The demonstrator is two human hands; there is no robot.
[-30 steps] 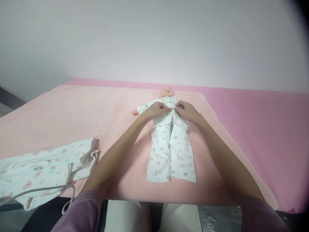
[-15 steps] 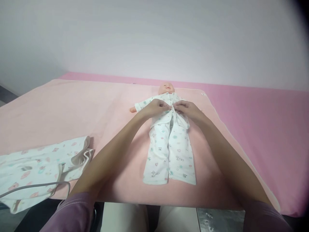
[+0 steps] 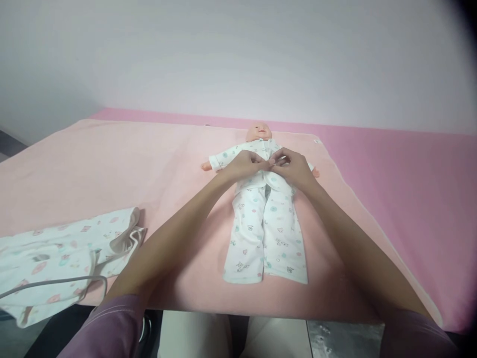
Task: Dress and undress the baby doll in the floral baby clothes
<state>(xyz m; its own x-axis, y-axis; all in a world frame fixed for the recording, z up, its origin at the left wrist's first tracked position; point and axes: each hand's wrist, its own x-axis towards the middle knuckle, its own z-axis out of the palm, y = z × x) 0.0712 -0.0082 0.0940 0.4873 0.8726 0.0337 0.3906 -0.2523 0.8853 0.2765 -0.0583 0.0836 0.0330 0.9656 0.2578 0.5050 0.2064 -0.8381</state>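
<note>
A baby doll (image 3: 260, 131) lies on its back, head away from me, dressed in a white printed top (image 3: 228, 155) and matching trousers (image 3: 246, 233). Over its chest, my left hand (image 3: 246, 165) pinches the front edge of the top. My right hand (image 3: 292, 166) meets it there, thumb and fingers closed on the same front edge. The fingertips of both hands touch or nearly touch, and they hide the fastening between them. Below the hands the hem of the top overlaps the trousers' waist.
A folded white cloth with pink prints (image 3: 74, 253) lies at the left front edge, a grey cable (image 3: 55, 282) crossing it. The light pink sheet (image 3: 122, 164) covers most of the table, with a darker pink cover (image 3: 402, 199) on the right. A pale wall (image 3: 238, 59) stands behind.
Both hands have come closer together, drawing the two front edges of the top toward each other. The gap at the lower front has narrowed. The view has shifted slightly.
</note>
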